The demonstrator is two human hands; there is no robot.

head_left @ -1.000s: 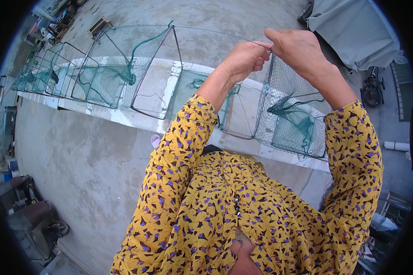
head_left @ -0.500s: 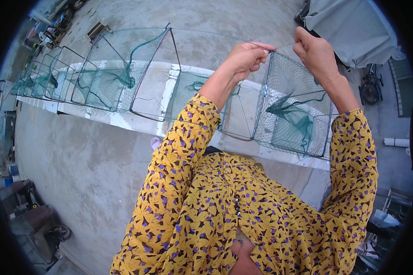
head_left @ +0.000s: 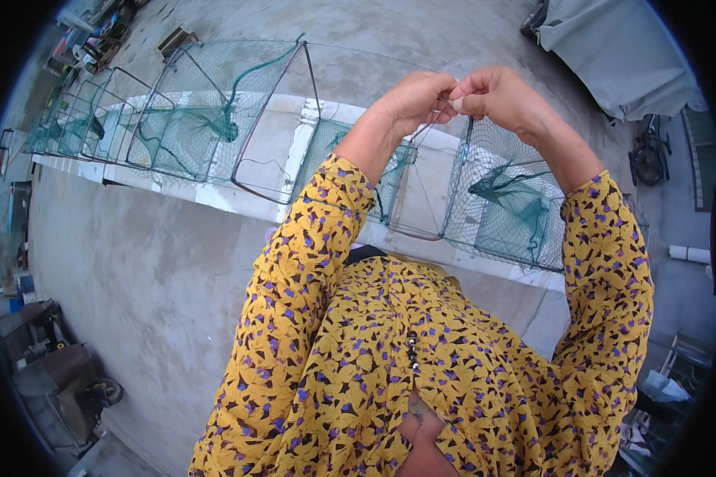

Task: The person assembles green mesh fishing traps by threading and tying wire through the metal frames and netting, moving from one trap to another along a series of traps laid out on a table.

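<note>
A long folding net trap [head_left: 184, 131] of green mesh on dark rectangular metal frames stretches from far left to right in front of me. My left hand [head_left: 416, 100] is pinched shut at the top corner of one frame, on a thin cord whose end I cannot make out. Fingertips touching it, my right hand [head_left: 505, 102] is also closed on the cord. Just below the hands hangs a mesh section with a gathered green funnel [head_left: 507, 189] inside. My fingers partly hide the cord and the frame's corner.
The trap rests along a long pale slab [head_left: 207, 208] with white patches. A grey cover [head_left: 612, 56] drapes something at the far right, near a bicycle [head_left: 649, 155]. A scooter [head_left: 60, 374] stands at the lower left. Assorted items sit at the upper left.
My right hand has come left and down to meet the left hand. The cord that was stretched between them is now bunched at the fingertips.
</note>
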